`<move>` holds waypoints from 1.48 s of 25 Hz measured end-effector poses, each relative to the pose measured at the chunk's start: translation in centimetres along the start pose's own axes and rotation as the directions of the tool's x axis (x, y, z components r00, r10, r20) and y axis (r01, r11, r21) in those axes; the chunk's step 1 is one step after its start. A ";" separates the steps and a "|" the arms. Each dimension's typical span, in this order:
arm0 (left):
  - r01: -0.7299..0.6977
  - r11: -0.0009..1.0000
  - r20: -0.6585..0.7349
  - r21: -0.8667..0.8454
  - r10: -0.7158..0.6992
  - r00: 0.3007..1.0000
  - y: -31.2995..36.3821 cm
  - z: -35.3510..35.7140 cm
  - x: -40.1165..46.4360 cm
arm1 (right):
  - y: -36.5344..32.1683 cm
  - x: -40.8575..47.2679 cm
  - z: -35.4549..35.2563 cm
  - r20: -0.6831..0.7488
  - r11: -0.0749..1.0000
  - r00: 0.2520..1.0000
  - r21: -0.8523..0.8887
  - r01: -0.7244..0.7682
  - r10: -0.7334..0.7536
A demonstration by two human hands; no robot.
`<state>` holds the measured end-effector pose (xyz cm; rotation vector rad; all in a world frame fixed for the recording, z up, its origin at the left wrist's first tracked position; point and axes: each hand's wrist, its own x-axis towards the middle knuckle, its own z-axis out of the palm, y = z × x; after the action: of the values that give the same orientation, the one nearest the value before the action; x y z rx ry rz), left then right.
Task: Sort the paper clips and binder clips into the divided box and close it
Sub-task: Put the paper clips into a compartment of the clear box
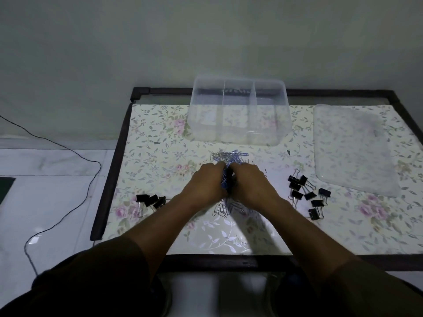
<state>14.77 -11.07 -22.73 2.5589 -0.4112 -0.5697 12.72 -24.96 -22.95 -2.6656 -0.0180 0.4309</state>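
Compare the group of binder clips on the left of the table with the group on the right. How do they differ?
The left binder clips are few, about three, lying close together in a row. The right binder clips are clearly more numerous and scattered loosely, nearer the lid. Both groups are black with metal handles and lie outside the divided box.

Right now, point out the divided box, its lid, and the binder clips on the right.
divided box [238,131], head view, clear front wall.
lid [352,149], head view, middle of its flat top.
binder clips on the right [307,195], head view, a black clip mid-cluster.
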 end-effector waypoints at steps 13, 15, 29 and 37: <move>-0.092 0.902 -0.300 -0.422 -0.043 0.953 3.3 -6.4 2.7 | -0.4 3.2 -7.8 -0.320 0.967 0.947 0.239 0.085 -0.005; -0.112 0.881 -0.295 -0.459 -0.033 0.955 3.6 -7.6 5.0 | -0.5 5.1 -9.1 -0.364 0.976 0.932 0.203 0.076 0.003; 0.084 0.696 -0.070 -0.713 -0.191 0.979 4.0 -8.8 9.5 | 1.6 6.3 -9.6 -0.384 0.975 0.914 0.219 -0.045 0.129; 0.140 0.928 -0.077 -0.345 -0.177 0.981 1.4 -5.0 1.1 | 4.0 -0.4 -5.6 -0.099 0.981 0.982 0.121 -0.148 0.161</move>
<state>17.77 -10.70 -18.34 2.2869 -0.0589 -0.5082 13.84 -30.91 -19.76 -2.5833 0.2412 0.3250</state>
